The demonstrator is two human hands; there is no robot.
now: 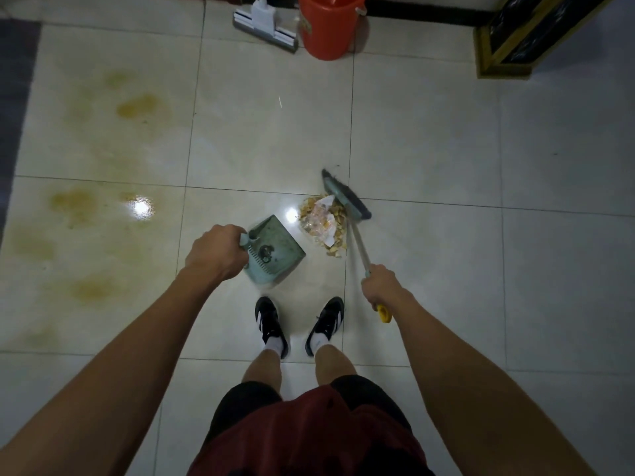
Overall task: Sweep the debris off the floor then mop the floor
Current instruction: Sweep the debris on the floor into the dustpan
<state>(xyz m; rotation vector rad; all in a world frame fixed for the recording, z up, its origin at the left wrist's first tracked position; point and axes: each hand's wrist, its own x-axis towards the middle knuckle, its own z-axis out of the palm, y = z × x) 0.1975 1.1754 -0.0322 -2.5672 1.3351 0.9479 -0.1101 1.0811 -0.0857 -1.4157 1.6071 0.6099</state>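
A pile of debris (323,223), yellowish scraps and crumpled wrappers, lies on the pale tiled floor just ahead of my feet. My left hand (214,252) grips the handle of a teal dustpan (275,250) that rests on the floor left of the pile, its mouth facing the debris. My right hand (381,286) holds the handle of a broom (347,197), whose dark bristle head touches the far right side of the pile. A white flat mop (264,24) lies at the top beside an orange bucket (326,25).
Yellow-brown stains (137,106) spread over the tiles on the left. A dark wooden-framed stand (522,36) sits at the top right by the wall. A dark mat edge (13,97) runs along the far left. My shoes (299,326) stand just behind the dustpan.
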